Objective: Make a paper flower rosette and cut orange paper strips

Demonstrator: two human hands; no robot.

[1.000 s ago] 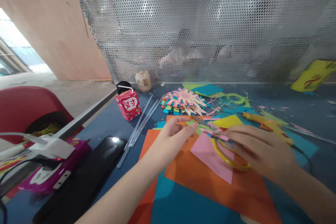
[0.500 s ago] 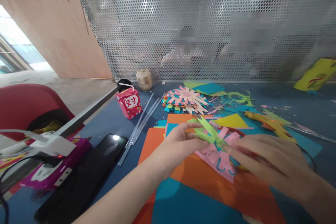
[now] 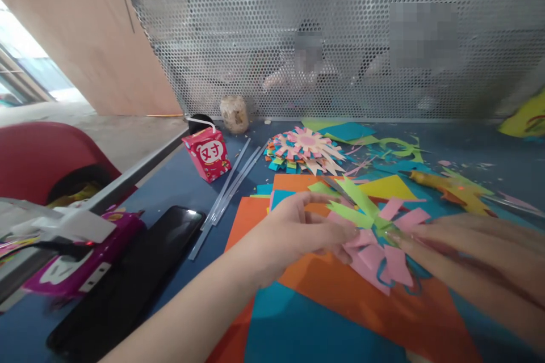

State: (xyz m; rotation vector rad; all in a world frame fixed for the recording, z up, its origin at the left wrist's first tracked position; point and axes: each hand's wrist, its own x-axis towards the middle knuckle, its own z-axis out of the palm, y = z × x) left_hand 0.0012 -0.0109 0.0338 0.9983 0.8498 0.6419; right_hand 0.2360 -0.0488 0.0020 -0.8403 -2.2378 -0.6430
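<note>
Lying between hands, right of frame centre: pink-and-green cut-paper flower (image 3: pixel 373 222). Left hand (image 3: pixel 293 232) pinches left side; right hand (image 3: pixel 489 238) nearer centre, grip unclear.

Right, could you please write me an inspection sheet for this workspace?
Surface: blue table, partly covered by orange paper and other coloured sheets.
Job's things: pink-and-green paper piece in hand; stacked paper flowers; yellow glue gun; clear sticks; a metal blade, partly hidden.
Clutter: drink box, jar, phone, scattered scraps.
Grippers: bare hands; left hand holds the piece's edge, right hand is at its middle, blurred, grip unclear.
Cables: black cable by a white plug and purple power strip; no glue gun cord seen.
Surroundings: perforated metal screen, blurred people behind; red chair at left.
</note>
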